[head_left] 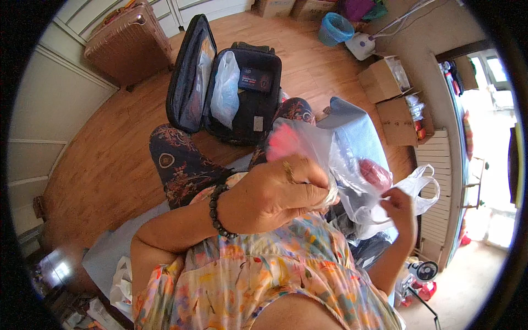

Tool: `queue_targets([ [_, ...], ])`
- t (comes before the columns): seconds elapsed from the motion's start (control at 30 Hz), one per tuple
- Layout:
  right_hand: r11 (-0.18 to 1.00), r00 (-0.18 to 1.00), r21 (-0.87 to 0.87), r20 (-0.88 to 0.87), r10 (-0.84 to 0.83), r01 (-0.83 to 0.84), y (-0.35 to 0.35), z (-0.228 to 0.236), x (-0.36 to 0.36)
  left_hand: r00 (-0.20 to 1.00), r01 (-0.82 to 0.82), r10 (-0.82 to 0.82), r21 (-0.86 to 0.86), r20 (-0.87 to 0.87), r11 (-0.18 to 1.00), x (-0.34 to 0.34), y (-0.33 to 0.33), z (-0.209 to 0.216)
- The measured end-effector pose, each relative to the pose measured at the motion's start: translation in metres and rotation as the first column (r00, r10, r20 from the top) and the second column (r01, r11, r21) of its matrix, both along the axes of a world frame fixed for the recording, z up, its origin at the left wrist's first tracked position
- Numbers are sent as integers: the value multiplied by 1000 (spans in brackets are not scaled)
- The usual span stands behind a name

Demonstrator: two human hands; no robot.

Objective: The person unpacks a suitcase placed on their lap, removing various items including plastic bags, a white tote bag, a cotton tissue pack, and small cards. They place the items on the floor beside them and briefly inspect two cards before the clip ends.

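My left hand (pixel 280 190), with a dark bead bracelet at the wrist, is closed round the gathered neck of a clear plastic bag (pixel 313 133). Something bright pink (pixel 283 140) shows through that bag, partly blurred. To its right, my right hand (pixel 400 212) pinches the edge of a white plastic bag (pixel 366 212); its fingertips are partly hidden. A dark pink bundle (pixel 375 175) in clear wrapping lies between the hands. Ahead of my knees stands an open black case (pixel 264 118), holding a pale plastic bag (pixel 226 91) and a dark flat box (pixel 256 80).
A rose-gold suitcase (pixel 129 44) stands at the far left by white cabinets. Far right are a blue bin (pixel 334 30) and open cardboard boxes (pixel 397 118). Blue checked cloth (pixel 360 129) hangs to my right, near a white radiator (pixel 433 214).
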State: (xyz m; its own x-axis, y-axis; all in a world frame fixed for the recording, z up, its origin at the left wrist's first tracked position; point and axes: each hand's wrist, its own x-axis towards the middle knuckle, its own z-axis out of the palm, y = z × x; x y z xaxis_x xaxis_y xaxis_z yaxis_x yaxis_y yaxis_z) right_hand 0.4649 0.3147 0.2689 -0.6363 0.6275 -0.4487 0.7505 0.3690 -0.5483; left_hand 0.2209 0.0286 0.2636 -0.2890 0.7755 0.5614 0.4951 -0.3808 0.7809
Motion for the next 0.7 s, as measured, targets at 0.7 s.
queue_targets([
  [0.7,790,578,412,-540,612,-453,-84,72,-123,885,282,-242,-43,397,959,28,83,-5],
])
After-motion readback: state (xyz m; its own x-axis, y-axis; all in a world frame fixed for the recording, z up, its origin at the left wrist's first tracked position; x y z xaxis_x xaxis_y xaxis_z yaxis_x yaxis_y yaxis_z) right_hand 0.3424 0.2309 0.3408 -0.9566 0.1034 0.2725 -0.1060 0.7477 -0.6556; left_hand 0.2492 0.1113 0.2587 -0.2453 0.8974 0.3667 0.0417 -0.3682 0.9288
